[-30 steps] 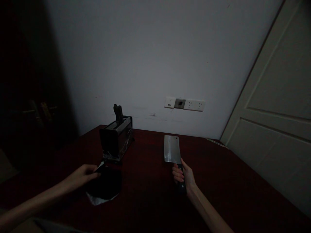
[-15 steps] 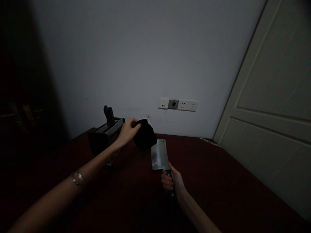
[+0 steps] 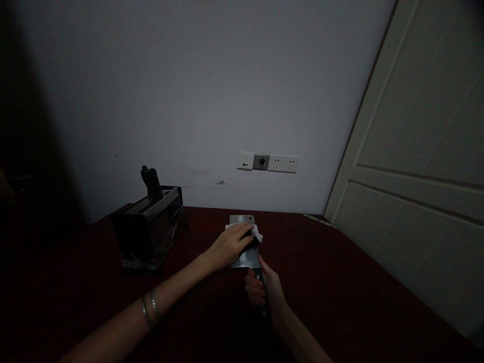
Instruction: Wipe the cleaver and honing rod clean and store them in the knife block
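Observation:
My right hand (image 3: 271,288) is wrapped round the black handle of a cleaver (image 3: 248,259), whose wide steel blade points away from me toward the wall. Across the middle of that blade lies a black and white cloth (image 3: 257,234). My left hand (image 3: 230,246) is closed over this cloth and presses it on the metal, with the fingers pointing right. The blade's far end, with its small hole, shows beyond the cloth, and its near end shows below. Two bracelets circle my left wrist.
A dark knife block (image 3: 166,229) with black handles (image 3: 152,182) sticking out of its top stands at the left. The dark red table (image 3: 325,272) reaches back to a wall with sockets (image 3: 283,164). A flat strip (image 3: 319,220) lies at the back right, near a pale door (image 3: 408,217).
My left hand has brought the cloth down and right, from above the table beside the cleaver onto its blade. My right hand keeps its hold on the handle. The view has shifted slightly right.

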Tool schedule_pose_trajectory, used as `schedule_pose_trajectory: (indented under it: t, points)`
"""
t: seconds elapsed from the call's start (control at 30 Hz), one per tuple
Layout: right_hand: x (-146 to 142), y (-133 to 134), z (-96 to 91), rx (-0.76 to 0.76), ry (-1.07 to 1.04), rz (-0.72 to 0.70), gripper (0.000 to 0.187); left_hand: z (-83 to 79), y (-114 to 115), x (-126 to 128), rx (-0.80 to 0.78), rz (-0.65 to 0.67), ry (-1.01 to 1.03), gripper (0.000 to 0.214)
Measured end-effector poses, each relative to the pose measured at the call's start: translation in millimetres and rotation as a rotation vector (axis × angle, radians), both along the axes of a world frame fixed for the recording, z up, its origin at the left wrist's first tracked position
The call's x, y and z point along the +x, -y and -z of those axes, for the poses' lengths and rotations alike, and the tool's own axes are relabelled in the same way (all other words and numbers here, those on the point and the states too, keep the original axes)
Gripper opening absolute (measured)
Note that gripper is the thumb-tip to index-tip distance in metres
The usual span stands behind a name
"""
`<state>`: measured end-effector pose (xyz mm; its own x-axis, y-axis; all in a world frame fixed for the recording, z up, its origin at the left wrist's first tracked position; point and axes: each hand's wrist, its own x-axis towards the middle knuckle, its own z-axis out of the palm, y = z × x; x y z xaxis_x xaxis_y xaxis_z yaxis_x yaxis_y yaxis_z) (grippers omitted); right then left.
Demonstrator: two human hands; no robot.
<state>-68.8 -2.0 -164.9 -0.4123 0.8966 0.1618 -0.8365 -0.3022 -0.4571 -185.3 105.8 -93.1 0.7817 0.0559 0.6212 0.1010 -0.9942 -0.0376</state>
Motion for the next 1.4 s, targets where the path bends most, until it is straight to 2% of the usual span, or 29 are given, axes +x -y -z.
schedule_pose_trajectory:
  t: [0.07, 0.13, 0.33, 0.47, 0.57, 0.7, 0.77, 0.83, 0.93, 1.0, 1.2, 1.27, 1.4]
  points:
    - [-0.6, 0.3, -1.5, 0.005, 0.01, -0.015, 0.036, -0.9, -0.4, -2.3, 0.089, 0.004, -0.113, 0.032]
    - [-1.3, 0.7, -3.0, 0.0, 0.026, -0.022, 0.036, -3.0, -1.8, -4.0, 0.111, -0.031, -0.173, 0.038]
    - [-5.2, 6.4, -10.3, -0.008, 0.07, 0.018, 0.034, -6.4, -19.0, -3.3, 0.076, -0.198, -0.176, 0.05]
    - [-7.4, 10.6, -15.0, -0.026, 0.068, 0.036, 0.031, -6.6, -30.2, -2.0, 0.053, -0.23, -0.17, 0.05]
    - [-5.8, 10.5, -15.2, -0.017, 0.037, 0.037, 0.03, -4.7, -21.1, -5.6, 0.05, -0.204, -0.19, 0.05]
    - [0.5, 9.1, -14.4, 0.015, 0.007, 0.056, 0.03, -2.7, 9.6, -13.1, 0.088, -0.088, -0.264, 0.05]
    - [2.2, 9.1, -14.7, 0.03, 0.018, 0.054, 0.031, -6.2, 17.3, -14.4, 0.107, -0.064, -0.281, 0.051]
    - [1.4, 9.5, -14.8, 0.047, 0.042, 0.029, 0.032, -13.4, 12.8, -12.4, 0.111, -0.091, -0.267, 0.05]
    - [-2.4, 10.3, -14.0, 0.059, 0.073, -0.002, 0.033, -24.3, -5.7, -5.1, 0.097, -0.201, -0.219, 0.049]
    - [-3.8, 10.8, -13.6, 0.061, 0.09, -0.007, 0.033, -25.7, -10.1, -0.8, 0.092, -0.246, -0.204, 0.049]
    - [1.5, 12.2, -15.4, 0.066, 0.115, 0.112, 0.035, -11.6, 22.3, -0.5, 0.135, -0.083, -0.237, 0.049]
    - [1.0, 12.4, -15.1, 0.065, 0.133, 0.123, 0.035, -13.3, 17.7, 0.0, 0.109, -0.123, -0.201, 0.048]
    - [-3.4, 12.1, -12.3, 0.065, 0.138, 0.083, 0.035, -23.2, -6.7, 3.8, 0.063, -0.251, -0.179, 0.048]
